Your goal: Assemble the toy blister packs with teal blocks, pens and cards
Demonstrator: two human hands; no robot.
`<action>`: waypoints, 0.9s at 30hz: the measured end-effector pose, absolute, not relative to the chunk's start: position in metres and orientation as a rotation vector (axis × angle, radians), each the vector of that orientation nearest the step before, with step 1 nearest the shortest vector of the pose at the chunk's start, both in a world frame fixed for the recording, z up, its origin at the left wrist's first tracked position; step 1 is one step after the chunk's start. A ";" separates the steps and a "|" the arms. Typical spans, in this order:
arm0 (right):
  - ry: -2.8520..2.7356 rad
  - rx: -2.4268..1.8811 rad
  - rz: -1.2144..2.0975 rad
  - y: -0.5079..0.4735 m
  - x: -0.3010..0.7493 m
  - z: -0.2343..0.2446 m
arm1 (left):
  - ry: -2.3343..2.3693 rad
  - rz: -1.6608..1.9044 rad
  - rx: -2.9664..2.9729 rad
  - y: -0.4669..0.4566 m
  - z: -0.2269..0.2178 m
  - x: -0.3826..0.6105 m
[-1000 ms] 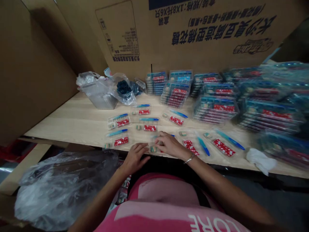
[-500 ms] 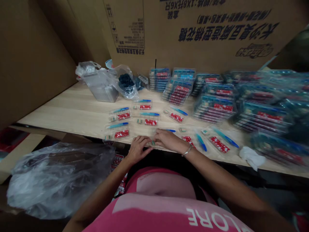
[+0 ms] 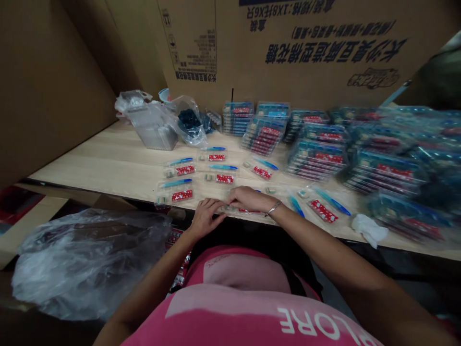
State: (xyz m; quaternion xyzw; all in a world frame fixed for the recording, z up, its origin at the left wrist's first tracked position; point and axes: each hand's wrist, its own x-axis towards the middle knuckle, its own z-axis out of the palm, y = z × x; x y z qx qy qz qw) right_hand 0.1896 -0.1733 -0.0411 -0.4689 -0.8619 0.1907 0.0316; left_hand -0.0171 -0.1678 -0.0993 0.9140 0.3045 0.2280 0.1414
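Note:
At the table's front edge, my left hand (image 3: 208,215) grips the left end of a clear plastic tray (image 3: 225,208) between bent fingers and thumb. My right hand (image 3: 245,198) lies over the same tray, its fingertips pinched together near the left end; whatever they hold is hidden. Under the right hand shows part of a red patterned piece (image 3: 248,210). Several similar trays lie around, each with a blue pen (image 3: 223,167), a red white-dotted piece (image 3: 224,179) and a small pale piece like an eraser (image 3: 209,178).
Stacks of filled clear packs (image 3: 317,158) stand on the right. Behind left are nested clear trays (image 3: 158,137) and a plastic bag (image 3: 190,122) of dark pieces. A crumpled white tissue (image 3: 370,229) lies front right. A large carton (image 3: 234,53) walls the back; plastic sheeting (image 3: 82,264) hangs lower left.
My right hand has shifted slightly up over the tray, and a red piece now shows beneath it. My left hand stays nearly in place at the tray's left end.

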 end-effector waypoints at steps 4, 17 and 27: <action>-2.775 -1.575 0.292 -0.184 0.171 -0.030 | 0.877 0.671 2.635 -0.168 -0.099 -0.017; -2.723 -1.617 0.502 -0.173 0.177 -0.020 | 0.894 0.696 2.661 -0.166 -0.104 -0.014; -2.630 -1.452 0.450 -0.182 0.181 -0.042 | 1.641 0.931 2.564 -0.174 -0.091 -0.067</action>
